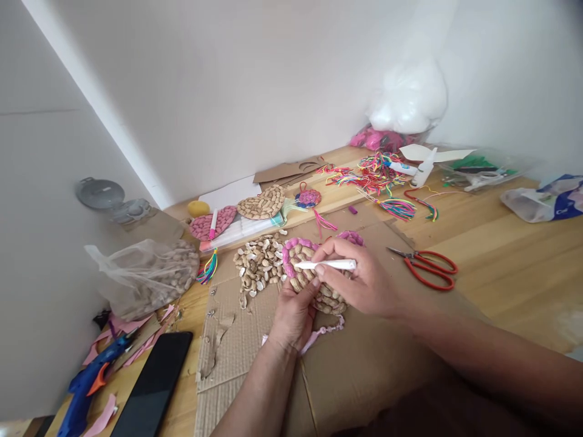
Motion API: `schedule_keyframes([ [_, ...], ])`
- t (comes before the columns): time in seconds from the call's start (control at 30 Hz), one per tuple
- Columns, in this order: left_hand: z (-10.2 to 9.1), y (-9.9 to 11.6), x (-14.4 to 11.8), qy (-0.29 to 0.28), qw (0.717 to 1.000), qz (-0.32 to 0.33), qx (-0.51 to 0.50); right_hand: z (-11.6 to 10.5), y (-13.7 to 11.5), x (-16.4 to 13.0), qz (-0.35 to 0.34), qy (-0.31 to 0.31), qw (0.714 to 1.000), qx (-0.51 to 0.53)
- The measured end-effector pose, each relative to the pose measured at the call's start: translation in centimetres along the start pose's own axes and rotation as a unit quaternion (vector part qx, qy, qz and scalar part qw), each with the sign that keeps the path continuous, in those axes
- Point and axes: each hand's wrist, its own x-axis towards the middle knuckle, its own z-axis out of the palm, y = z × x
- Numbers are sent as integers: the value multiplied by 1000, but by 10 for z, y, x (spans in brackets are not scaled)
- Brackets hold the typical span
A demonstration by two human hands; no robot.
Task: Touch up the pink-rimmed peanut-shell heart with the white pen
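My left hand (294, 312) grips the lower left edge of a peanut-shell craft piece (303, 280), its thumb lying on the shells. Some outer shells of the piece are coloured pink, while the inner ones keep their tan colour. A pale pink braided cord hangs from its bottom edge. Between the thumb and fingers of my right hand (359, 282) is a white marker pen (334, 264), held almost level with its tip at the shells on the left side. My right hand covers the piece's right part.
Loose peanut shells (259, 261) lie on the cardboard (246, 352) to the left. Red-handled scissors (430, 267) rest at right. A phone (155, 385) and blue glue gun (91, 385) are at lower left. Finished-looking shell pieces (262, 203) and colourful tassels (396, 208) lie behind.
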Motion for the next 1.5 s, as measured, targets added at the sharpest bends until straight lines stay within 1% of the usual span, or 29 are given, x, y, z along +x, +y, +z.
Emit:
schedule_keyframes([
  [0.1, 1, 0, 0, 2, 1000, 2, 8, 0, 12, -5, -35, -4, 999, -7],
  [0.17, 1, -1, 0, 2, 1000, -1, 8, -1, 15, -5, -57, -2, 998, 4],
  [0.23, 1, -2, 0, 1, 1000, -1, 10, -3, 15, -4, -76, -2, 997, 7],
  [0.33, 0, -2, 0, 0, 1000, 2, 17, -5, 11, -2, -104, -3, 994, -16],
  [0.47, 0, -3, -1, -9, 1000, 1, 25, -5, 7, -1, -156, 22, 986, -44],
  [0.57, 0, -4, -3, -18, 999, 8, 29, -5, 6, -2, -175, 33, 982, -65],
  [0.73, 2, -4, -5, -22, 999, 18, 35, -5, 4, -5, -170, 46, 982, -74],
  [0.87, 2, -4, -5, -19, 999, 20, 36, -6, 2, -6, -150, 28, 987, -49],
  [1.0, 2, -4, -6, -12, 999, 18, 34, -6, 1, -7, -138, 15, 989, -49],
  [1.1, 2, -3, -5, -18, 999, 17, 37, -6, 2, -7, -139, 12, 989, -50],
  [1.27, 2, -2, -6, -28, 999, 18, 42, -6, 4, -7, -169, 34, 983, -65],
  [1.5, 1, -3, -6, -36, 998, 21, 46, -8, 4, -8, -145, 14, 988, -48],
])
